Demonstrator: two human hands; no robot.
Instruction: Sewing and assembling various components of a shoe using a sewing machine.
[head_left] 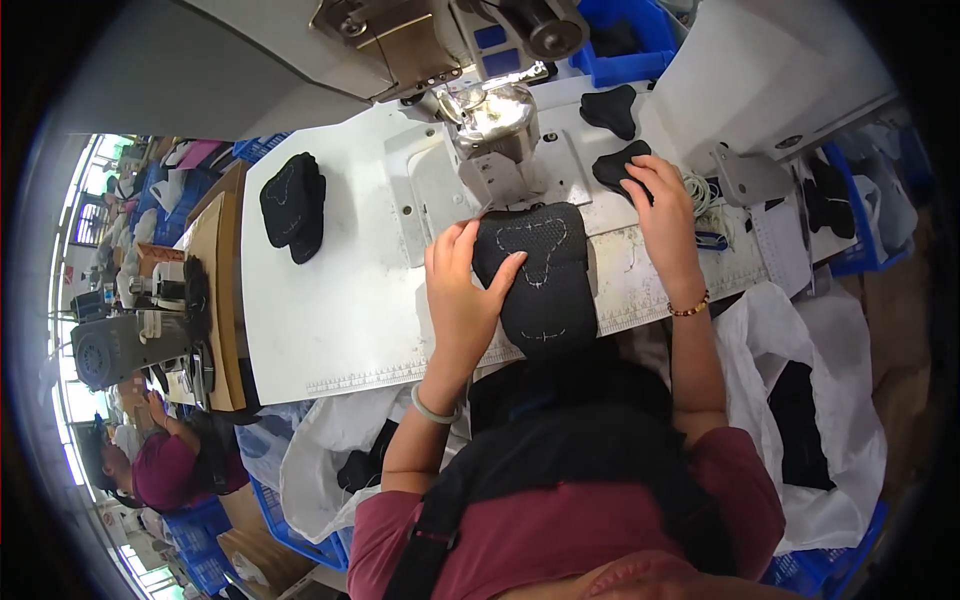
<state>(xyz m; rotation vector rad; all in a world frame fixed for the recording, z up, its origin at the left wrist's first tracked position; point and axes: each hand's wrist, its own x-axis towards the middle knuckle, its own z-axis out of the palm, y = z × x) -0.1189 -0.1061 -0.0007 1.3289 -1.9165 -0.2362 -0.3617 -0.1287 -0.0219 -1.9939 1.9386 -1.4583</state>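
Observation:
My left hand rests flat on the left edge of a black mesh shoe-upper piece with white chalk outlines, which lies on the white sewing table just in front of the sewing machine head. My right hand reaches farther back and right, its fingers closed on a small black fabric patch. Another small black patch lies behind it on the table.
A stack of black marked pieces sits at the table's left. White plastic bags holding black pieces hang at my right and below the table edge. Blue bins stand behind the machine. Another person works at far left.

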